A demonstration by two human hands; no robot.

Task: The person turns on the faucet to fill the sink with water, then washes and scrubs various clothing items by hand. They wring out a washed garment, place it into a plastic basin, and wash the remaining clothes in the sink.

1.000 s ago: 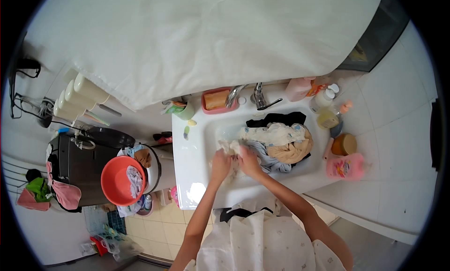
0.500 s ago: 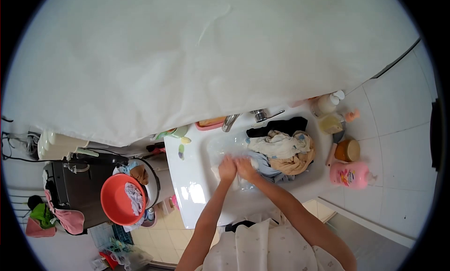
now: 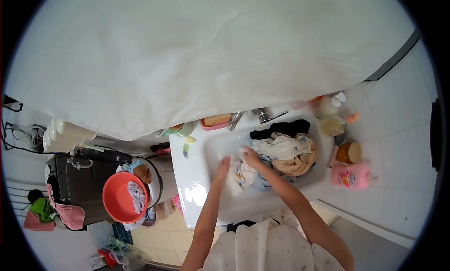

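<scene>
In the white sink (image 3: pixel 213 147), a wet white cloth with small coloured marks (image 3: pixel 241 175) lies between my two hands. My left hand (image 3: pixel 223 167) is at the cloth's left edge, its fingers closed on it. My right hand (image 3: pixel 251 156) touches the cloth's upper right edge; its finger shape is too small to make out. Just right of my right hand is a heap of a cream patterned garment (image 3: pixel 283 147), a tan garment (image 3: pixel 300 164) and a black one (image 3: pixel 286 128). Grey-blue fabric (image 3: pixel 262 182) lies partly under my right forearm. The faucet (image 3: pixel 235 120) is above the hands.
Pink soap dish (image 3: pixel 214 123) and green cup (image 3: pixel 185 129) stand behind the sink. Along the right rim are pump bottles (image 3: pixel 332 126), an amber jar (image 3: pixel 349 153) and a pink bottle (image 3: pixel 350 177). A red basin (image 3: pixel 117 200) holds clothing at left. White fabric (image 3: pixel 211 60) hangs above.
The white cloth, bunched under both hands before, is now spread out between them. My hands have moved apart. The camera view has shifted slightly.
</scene>
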